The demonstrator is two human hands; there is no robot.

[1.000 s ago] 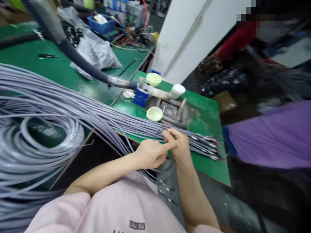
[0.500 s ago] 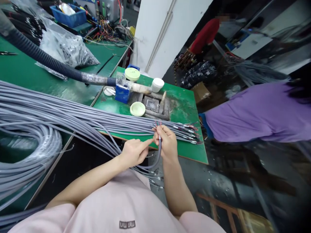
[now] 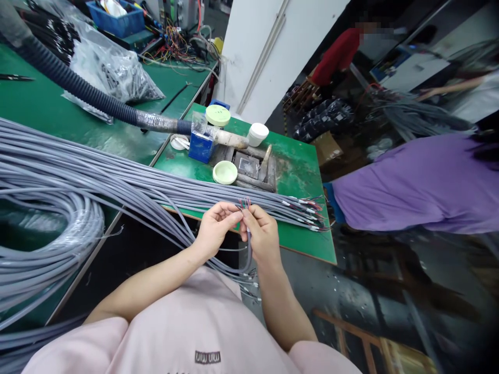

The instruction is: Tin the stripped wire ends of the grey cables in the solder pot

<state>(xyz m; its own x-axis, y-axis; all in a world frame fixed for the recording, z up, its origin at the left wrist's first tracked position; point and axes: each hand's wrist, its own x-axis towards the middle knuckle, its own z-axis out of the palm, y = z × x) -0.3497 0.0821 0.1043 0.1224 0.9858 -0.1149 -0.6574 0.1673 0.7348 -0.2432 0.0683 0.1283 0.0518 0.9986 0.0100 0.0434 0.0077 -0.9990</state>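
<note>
Right hand [image 3: 262, 234]: we are pinching a grey cable [image 3: 248, 244] close to its end, keeping the grip firm.
Left hand [image 3: 216, 226]: we are holding it half-curled beside the coloured wires [image 3: 245, 203]; grip unclear.
Cable bundle [image 3: 117, 176]: lying across the green bench [image 3: 300, 239].

Entry from my remote view: wiring workshop, likely a small factory floor. Contents: green workbenches [image 3: 97, 137]; long grey cables [image 3: 78, 174] in loose bundles; ribbed hose [image 3: 89, 103]; plastic bag [image 3: 113, 70] of small parts; blue bin [image 3: 116, 18]; tangle of coloured wires [image 3: 175, 49]. Far corner too blurred to list.
</note>
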